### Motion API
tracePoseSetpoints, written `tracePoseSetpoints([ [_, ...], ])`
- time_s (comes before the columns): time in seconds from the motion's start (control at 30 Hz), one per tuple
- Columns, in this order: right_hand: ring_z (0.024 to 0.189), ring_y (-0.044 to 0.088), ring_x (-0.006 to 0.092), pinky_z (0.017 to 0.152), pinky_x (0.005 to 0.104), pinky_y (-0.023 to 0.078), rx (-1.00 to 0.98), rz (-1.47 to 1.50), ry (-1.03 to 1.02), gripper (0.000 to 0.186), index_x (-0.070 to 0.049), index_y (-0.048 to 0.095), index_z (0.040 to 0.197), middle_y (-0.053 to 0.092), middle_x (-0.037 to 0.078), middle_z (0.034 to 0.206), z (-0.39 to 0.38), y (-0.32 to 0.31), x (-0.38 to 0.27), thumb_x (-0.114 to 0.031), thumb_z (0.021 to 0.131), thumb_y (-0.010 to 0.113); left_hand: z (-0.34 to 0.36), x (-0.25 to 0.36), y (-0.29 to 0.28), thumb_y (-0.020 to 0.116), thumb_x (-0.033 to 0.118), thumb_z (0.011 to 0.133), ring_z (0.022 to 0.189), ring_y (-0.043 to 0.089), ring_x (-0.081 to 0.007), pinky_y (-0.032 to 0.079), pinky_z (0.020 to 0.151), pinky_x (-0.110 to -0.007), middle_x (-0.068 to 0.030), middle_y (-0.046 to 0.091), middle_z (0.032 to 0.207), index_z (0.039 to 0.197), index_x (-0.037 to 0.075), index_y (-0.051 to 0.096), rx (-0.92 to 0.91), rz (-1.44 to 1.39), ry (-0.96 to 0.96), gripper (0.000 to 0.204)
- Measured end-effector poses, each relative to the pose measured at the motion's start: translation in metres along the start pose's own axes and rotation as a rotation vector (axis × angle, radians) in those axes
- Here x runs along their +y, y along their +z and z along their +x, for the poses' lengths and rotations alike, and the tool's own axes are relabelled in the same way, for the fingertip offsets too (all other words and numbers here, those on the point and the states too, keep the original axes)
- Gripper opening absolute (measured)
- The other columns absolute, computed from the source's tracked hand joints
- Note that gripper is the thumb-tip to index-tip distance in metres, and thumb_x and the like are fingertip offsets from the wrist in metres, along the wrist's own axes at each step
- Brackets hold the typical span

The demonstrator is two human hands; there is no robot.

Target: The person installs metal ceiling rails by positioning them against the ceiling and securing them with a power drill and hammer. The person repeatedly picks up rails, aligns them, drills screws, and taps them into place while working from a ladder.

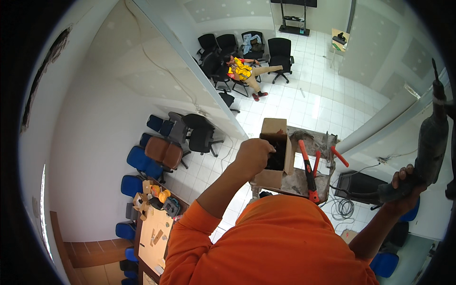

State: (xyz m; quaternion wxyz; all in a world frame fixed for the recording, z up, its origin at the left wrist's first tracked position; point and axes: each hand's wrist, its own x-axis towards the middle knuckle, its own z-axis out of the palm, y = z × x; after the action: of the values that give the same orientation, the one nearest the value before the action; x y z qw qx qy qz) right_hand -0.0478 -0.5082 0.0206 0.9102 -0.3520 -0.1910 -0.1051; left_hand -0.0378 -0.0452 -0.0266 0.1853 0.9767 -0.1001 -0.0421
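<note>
White-tiled floor (323,107) | worn platform (295,181) under carton (267,178) | right grip (404,202) wrapped around drill (432,147) | left grip (253,154) at carton, hold unclear

The camera is on the person's head. It looks down and ahead, over the orange shirt (280,242). The shirt is very close and fills the bottom middle. The left hand (254,154) is close too, near the middle, and the right hand (407,200) and the drill (433,145) are over by the right edge. We look from above into the open cardboard box (268,178), just past the shirt. The white floor (313,109) is far below. The sitting person (242,70) near the top looks small and far away. The camera sees very wide, so straight walls (95,142) bend, and the corners go dark and round.
</note>
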Motion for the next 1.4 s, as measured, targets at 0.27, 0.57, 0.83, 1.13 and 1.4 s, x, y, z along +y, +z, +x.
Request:
tracePoseSetpoints([
  [0.27,0.1,0.064,0.0328,0.064,0.0378,0.056,-0.023,-0.079,0.019,0.071,0.004,0.042,0.135,0.06,0.022,0.116,-0.004,-0.008,-0.008,-0.039,0.09,0.077,0.034,0.012,0.005,0.063,0.006,0.08,0.091,0.072,-0.0288,0.056,0.081,-0.041,-0.0106,0.075,0.094,0.093,0.012,0.079,-0.321,0.283,0.073,0.021],
  [0.57,0.101,0.064,0.0319,0.064,0.0358,0.057,0.008,-0.119,0.038,0.074,0.003,0.043,0.136,0.06,0.021,0.116,-0.006,-0.007,-0.006,-0.038,0.087,0.08,0.03,0.0,-0.021,0.071,0.011,0.08,0.091,0.072,-0.0296,0.056,0.084,-0.041,-0.0105,0.075,0.091,0.098,0.018,0.081,-0.331,0.162,0.131,0.022],
  [0.83,0.089,0.067,0.0308,0.057,0.0346,0.056,0.149,-0.264,0.044,0.079,0.005,0.049,0.13,0.063,0.02,0.107,-0.003,-0.002,0.012,-0.051,0.083,0.08,0.024,-0.002,-0.049,0.08,0.012,0.077,0.092,0.072,-0.0279,0.057,0.085,-0.037,-0.0107,0.077,0.099,0.105,0.014,0.08,-0.411,-0.129,0.055,0.028],
  [1.13,0.076,0.068,0.0291,0.053,0.0343,0.055,0.059,-0.392,0.048,0.08,0.008,0.053,0.122,0.066,0.021,0.101,0.005,0.014,0.019,-0.055,0.08,0.081,0.021,-0.001,-0.065,0.079,0.011,0.081,0.092,0.073,-0.0236,0.057,0.086,-0.035,-0.0117,0.077,0.105,0.112,0.009,0.077,-0.475,-0.32,0.025,0.03],
  [1.4,0.063,0.07,0.0243,0.051,0.0332,0.056,0.104,-0.534,0.202,0.092,0.011,0.055,0.119,0.069,0.018,0.081,0.012,0.061,0.028,-0.061,0.071,0.086,0.032,-0.001,-0.086,0.061,0.003,0.097,0.082,0.072,-0.0186,0.063,0.074,-0.032,-0.0109,0.07,0.093,0.121,-0.008,0.066,-0.183,-1.453,0.173,0.028],
])
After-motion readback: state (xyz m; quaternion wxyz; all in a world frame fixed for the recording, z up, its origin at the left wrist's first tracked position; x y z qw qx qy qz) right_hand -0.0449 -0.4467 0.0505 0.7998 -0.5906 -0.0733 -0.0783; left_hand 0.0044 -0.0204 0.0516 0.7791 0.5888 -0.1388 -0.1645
